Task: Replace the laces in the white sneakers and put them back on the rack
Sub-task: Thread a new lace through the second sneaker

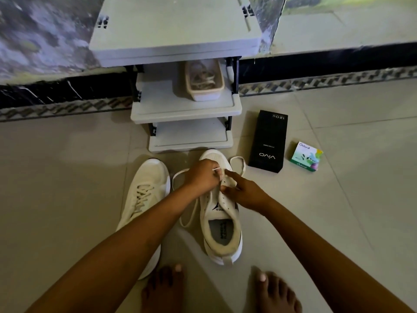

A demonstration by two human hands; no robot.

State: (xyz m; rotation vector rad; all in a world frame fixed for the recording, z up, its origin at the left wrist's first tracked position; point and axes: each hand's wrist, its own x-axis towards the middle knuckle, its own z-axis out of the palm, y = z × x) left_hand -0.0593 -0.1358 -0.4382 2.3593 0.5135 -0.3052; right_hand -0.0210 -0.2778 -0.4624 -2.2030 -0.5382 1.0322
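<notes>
Left hand (200,175): fingers pinch the white lace (216,169) at the toe-end eyelets.
Right hand (244,192): thumb and curled fingers hold the eyelet flap, forefinger straight.
Sneaker in hand (222,224): on the floor before the shoe rack (187,110), lacing barely begun.
Second sneaker (146,193): laced.
Outstanding: remaining eyelets, then both sneakers onto the rack.
</notes>
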